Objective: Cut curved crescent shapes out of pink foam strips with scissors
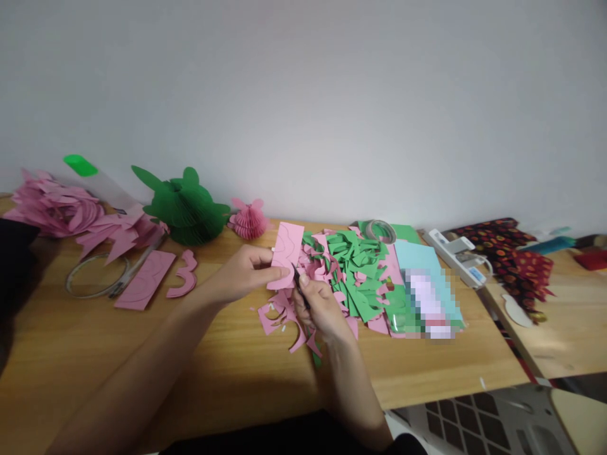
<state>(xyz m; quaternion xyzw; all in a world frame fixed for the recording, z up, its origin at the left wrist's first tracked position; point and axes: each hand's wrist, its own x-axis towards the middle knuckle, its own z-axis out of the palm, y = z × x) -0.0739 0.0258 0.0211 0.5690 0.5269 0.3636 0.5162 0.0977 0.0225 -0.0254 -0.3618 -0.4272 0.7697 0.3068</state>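
My left hand (249, 268) pinches a pink paper piece (287, 243) with curved outlines drawn on it. My right hand (320, 303) grips a pair of dark scissors (297, 277), their blades at the paper's lower right edge; the fingers hide most of the handles. Below and behind both hands lies a pile of green paper scraps (355, 272) mixed with pink paper scraps (279, 313). To the left rest a flat pink rectangle with drawn curves (146, 278) and a wavy pink cut-out (184, 278).
Along the wall stand a green honeycomb paper figure (187, 208), a smaller pink one (249, 220) and heaped pink paper (57, 205). A coiled cable (97, 292) lies at left. Rightward are a tape roll (380, 231), light-blue paper (420, 256), a power strip (455, 256) and patterned dark cloth (497, 243).
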